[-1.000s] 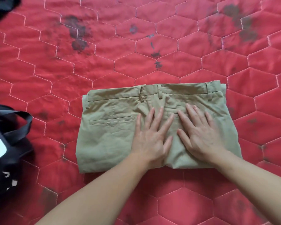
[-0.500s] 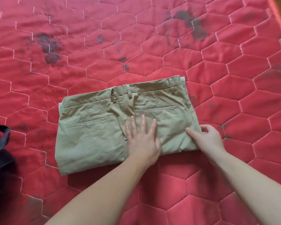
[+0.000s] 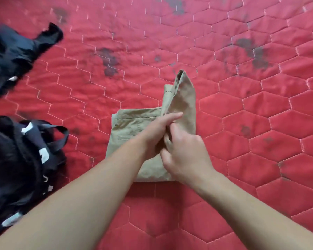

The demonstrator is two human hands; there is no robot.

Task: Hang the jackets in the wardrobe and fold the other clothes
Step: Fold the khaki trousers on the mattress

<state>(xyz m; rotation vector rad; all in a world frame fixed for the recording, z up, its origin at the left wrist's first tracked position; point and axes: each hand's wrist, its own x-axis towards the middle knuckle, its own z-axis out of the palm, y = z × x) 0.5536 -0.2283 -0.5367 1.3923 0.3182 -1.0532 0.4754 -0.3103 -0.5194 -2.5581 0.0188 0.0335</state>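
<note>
The trousers (image 3: 134, 127) are lying on the red quilt (image 3: 242, 123); the right hand (image 3: 186, 154) is gripping their raised right half, the left hand (image 3: 157, 134) lying flat on them.

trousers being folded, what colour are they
Khaki, a plain light olive-tan with no pattern; the trousers show best in the head view, on the red quilt.
</note>
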